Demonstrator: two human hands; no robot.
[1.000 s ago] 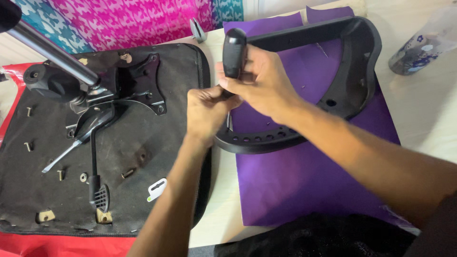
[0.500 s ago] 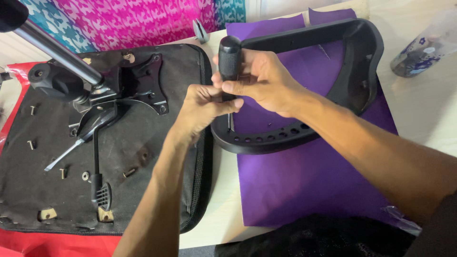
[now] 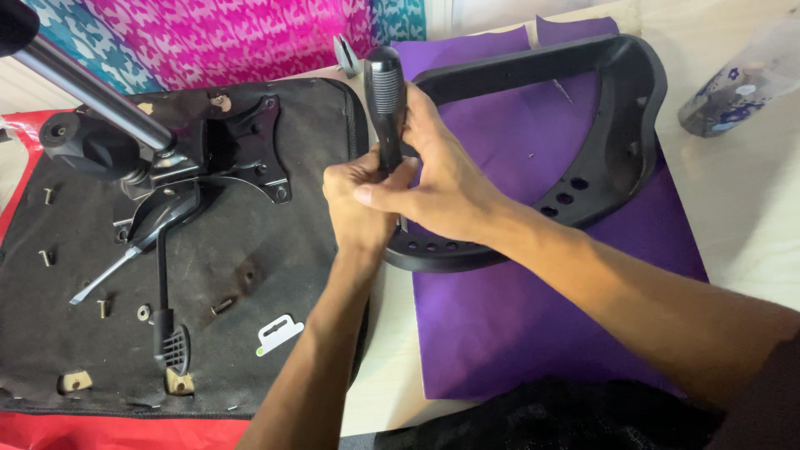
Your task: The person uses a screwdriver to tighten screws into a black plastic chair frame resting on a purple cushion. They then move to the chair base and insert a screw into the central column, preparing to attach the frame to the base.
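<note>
Here, the biggest thing before me is the upturned chair seat (image 3: pixel 167 250), its black fabric underside facing up on a red sheet (image 3: pixel 50 429), with a black metal mechanism plate (image 3: pixel 242 158) bolted to it and a shiny gas-lift column (image 3: pixel 83 83) slanting up toward the top left corner. A lever with a ribbed paddle (image 3: pixel 171 342) runs down from the plate, and loose bolts (image 3: pixel 221 306) and a white plastic hanger tab (image 3: pixel 277 333) lie scattered on the fabric. To the right lies a purple cloth (image 3: pixel 517 325) spread on the pale table (image 3: pixel 750 242), and on it rests the curved black armrest frame (image 3: pixel 617 142), a row of holes along its lower arc. My left hand (image 3: pixel 358 204) and right hand (image 3: pixel 433 187) meet over the near end of that frame, both clenched round the black screwdriver (image 3: pixel 386 100), which stands upright with its ribbed handle rising above my fingers; its tip is hidden behind my hands, so I cannot tell what it touches. My right forearm crosses the cloth and covers part of the frame. A patterned glass jar (image 3: pixel 733 83) lies at the table's right edge, well apart. Pink and teal patterned fabric (image 3: pixel 217 37) fills the background, and a small grey clip (image 3: pixel 346 54) sits just beside the seat's top edge
</note>
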